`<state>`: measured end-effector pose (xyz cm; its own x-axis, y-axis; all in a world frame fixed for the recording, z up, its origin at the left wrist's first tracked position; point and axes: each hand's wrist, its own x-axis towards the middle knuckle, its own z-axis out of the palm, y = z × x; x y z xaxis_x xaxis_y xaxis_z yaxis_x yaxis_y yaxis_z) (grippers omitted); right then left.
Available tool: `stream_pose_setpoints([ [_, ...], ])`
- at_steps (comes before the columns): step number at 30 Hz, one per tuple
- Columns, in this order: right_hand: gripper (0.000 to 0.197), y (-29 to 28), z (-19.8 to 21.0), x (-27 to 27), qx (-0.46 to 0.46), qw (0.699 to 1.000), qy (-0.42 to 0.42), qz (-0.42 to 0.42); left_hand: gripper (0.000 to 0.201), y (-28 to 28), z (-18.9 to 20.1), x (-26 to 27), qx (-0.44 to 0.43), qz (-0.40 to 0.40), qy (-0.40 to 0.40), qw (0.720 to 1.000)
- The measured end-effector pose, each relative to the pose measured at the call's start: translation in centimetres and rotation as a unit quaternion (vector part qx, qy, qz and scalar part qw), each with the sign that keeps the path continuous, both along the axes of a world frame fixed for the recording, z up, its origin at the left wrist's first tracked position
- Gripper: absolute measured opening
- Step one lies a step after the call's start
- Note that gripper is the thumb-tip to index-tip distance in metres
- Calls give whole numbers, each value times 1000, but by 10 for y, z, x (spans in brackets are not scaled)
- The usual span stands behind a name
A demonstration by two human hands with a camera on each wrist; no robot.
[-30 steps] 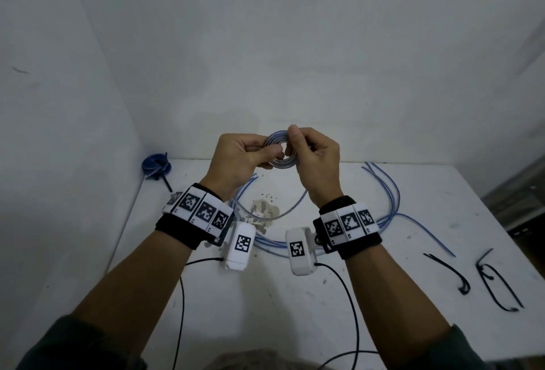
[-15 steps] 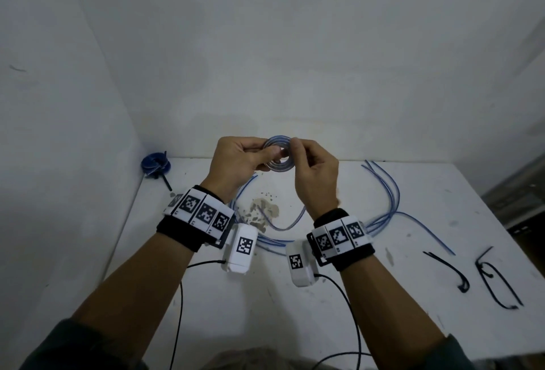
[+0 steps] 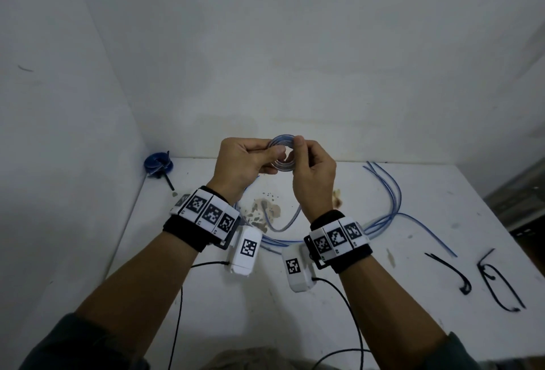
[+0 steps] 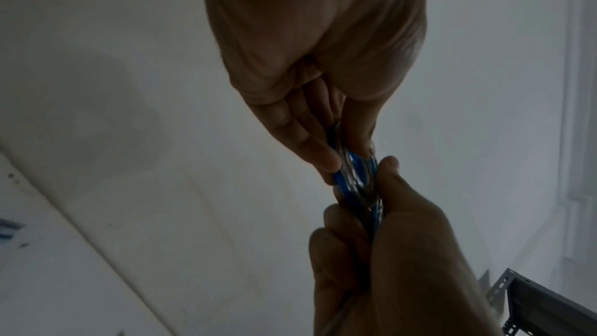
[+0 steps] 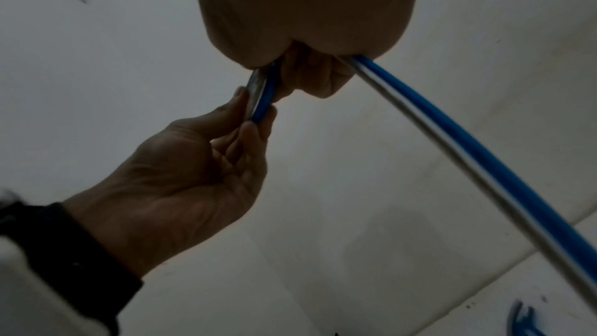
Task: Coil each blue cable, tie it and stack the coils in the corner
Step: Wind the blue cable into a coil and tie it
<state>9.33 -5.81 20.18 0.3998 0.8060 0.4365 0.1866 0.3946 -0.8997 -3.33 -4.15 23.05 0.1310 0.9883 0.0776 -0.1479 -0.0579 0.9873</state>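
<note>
I hold a small coil of blue cable [image 3: 279,139] upright above the table's back edge. My left hand [image 3: 274,152] pinches its left side between thumb and fingers. My right hand [image 3: 297,148] pinches the right side, thumb on top. In the left wrist view the coil [image 4: 355,175] sits edge-on between both hands. The uncoiled tail [image 5: 484,162] runs out under my right palm and loops down onto the table [image 3: 283,223]. One tied blue coil [image 3: 157,162] lies in the back left corner.
Several loose blue cables [image 3: 393,192] curve across the white table [image 3: 383,325] behind my right wrist. Two black ties [image 3: 451,272] [image 3: 498,284] lie at the right. Walls close the back and left sides. A grey metal rack [image 3: 525,192] stands off the right edge.
My right hand has swung in toward the left and turned on the coil, its thumb now on top. The slack loop on the table has drawn in shorter. The left hand has held still.
</note>
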Motion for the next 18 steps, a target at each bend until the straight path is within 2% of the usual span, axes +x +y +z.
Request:
stream_pose_setpoints([
  [2,29,0,-1,-9,-8,1000,6,-21,13,-3,1,5,-11,18,-33,999],
  [4,28,-2,-3,-20,-3,1000,16,-25,10,-4,4,7,-25,17,-66,997],
  [7,25,-3,0,-25,22,999,14,-28,15,-3,7,6,-52,-25,-101,993],
  [8,24,-2,2,-22,25,999,-5,-28,18,-4,6,3,-56,-41,-89,994],
  [10,25,2,6,-12,22,997,-76,-10,23,-2,4,-5,-40,-56,4,998],
  [12,28,5,12,1,0,981,-190,31,23,3,4,-16,-8,-58,103,993],
  [13,29,6,17,7,-13,967,-247,58,22,5,5,-21,6,-59,126,990],
  [16,25,10,32,20,-45,929,-343,133,16,13,7,-30,53,-66,145,986],
  [18,27,10,37,22,-52,931,-331,144,13,13,6,-27,87,-42,133,986],
])
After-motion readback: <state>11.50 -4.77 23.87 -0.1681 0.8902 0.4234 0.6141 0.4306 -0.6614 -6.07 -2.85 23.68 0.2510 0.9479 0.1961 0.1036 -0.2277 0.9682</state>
